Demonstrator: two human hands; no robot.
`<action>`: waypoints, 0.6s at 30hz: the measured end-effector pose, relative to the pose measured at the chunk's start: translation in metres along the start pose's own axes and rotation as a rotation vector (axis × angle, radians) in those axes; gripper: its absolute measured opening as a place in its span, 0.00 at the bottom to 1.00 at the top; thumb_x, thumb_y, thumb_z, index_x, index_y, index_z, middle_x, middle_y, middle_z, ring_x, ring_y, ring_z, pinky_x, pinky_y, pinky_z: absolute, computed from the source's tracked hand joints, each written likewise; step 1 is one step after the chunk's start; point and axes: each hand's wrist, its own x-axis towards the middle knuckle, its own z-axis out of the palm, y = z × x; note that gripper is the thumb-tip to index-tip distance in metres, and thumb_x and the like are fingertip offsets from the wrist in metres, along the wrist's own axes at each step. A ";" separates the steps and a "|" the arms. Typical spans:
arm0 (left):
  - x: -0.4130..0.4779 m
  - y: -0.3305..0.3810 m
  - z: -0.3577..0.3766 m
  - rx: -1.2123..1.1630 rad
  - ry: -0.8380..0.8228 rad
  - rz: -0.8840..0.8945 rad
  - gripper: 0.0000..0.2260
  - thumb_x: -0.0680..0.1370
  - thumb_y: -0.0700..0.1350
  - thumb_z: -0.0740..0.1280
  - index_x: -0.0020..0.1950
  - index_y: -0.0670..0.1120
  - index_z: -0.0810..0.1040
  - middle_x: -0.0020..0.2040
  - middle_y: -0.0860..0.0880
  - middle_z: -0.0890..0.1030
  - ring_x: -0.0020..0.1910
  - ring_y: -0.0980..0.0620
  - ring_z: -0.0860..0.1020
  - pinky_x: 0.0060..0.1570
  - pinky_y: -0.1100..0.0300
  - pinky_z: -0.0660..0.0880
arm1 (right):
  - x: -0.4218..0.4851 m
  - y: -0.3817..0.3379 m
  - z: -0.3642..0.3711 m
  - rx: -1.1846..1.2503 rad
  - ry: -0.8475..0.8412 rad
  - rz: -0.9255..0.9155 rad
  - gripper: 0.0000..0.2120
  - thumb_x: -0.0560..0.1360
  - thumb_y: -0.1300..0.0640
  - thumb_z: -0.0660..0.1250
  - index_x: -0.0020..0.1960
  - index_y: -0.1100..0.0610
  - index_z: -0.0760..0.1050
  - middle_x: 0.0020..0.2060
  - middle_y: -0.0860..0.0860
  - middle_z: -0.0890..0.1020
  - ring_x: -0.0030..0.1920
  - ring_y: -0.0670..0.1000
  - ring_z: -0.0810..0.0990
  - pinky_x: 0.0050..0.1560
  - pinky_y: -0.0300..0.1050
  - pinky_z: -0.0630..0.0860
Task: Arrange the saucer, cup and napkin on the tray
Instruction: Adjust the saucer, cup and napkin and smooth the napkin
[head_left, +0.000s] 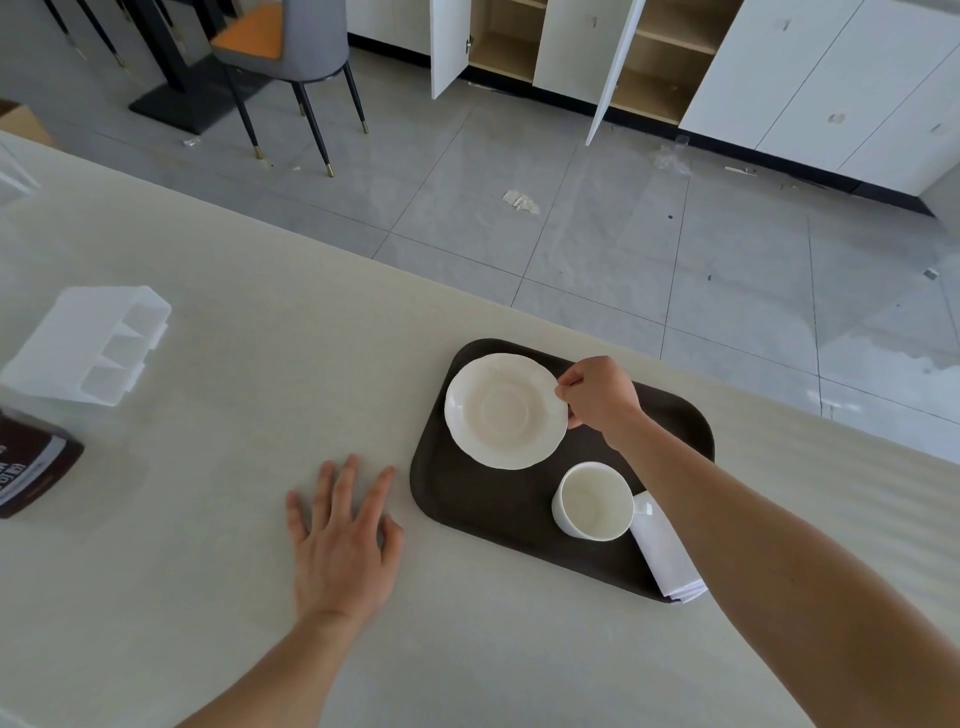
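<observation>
A dark brown tray (467, 499) lies on the pale table near its far edge. A cream saucer (504, 410) sits at the tray's far left end, and my right hand (600, 397) pinches its right rim. An empty white cup (592, 501) stands upright on the tray's near right part, apart from the saucer. A folded white napkin (667, 553) lies along the tray's right end, partly under my right forearm and overhanging the near corner. My left hand (340, 535) rests flat on the table left of the tray, fingers spread, holding nothing.
A clear plastic compartment box (88, 345) lies at the table's left. A dark brown packet (31, 462) sits at the left edge. The table's far edge runs diagonally just behind the tray; beyond it are tiled floor, a chair (291, 47) and open cabinets.
</observation>
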 end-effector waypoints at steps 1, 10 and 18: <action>0.000 0.000 0.000 -0.003 0.002 0.000 0.24 0.77 0.52 0.53 0.74 0.58 0.67 0.78 0.45 0.65 0.79 0.43 0.58 0.75 0.35 0.52 | 0.001 0.001 0.000 0.028 0.004 0.020 0.06 0.77 0.62 0.68 0.44 0.56 0.82 0.37 0.51 0.86 0.29 0.51 0.86 0.47 0.52 0.84; 0.000 0.001 -0.002 -0.005 0.008 0.003 0.24 0.77 0.52 0.53 0.74 0.57 0.68 0.77 0.45 0.66 0.79 0.43 0.58 0.75 0.35 0.52 | 0.000 0.006 0.002 0.344 0.020 0.210 0.06 0.76 0.66 0.70 0.41 0.58 0.81 0.41 0.56 0.85 0.31 0.54 0.86 0.37 0.49 0.86; 0.000 0.000 -0.002 0.002 -0.001 -0.007 0.25 0.77 0.53 0.53 0.74 0.58 0.67 0.77 0.45 0.66 0.79 0.43 0.58 0.75 0.35 0.52 | -0.001 0.004 0.004 0.441 0.001 0.259 0.05 0.75 0.67 0.70 0.42 0.60 0.80 0.40 0.58 0.85 0.32 0.53 0.86 0.35 0.51 0.86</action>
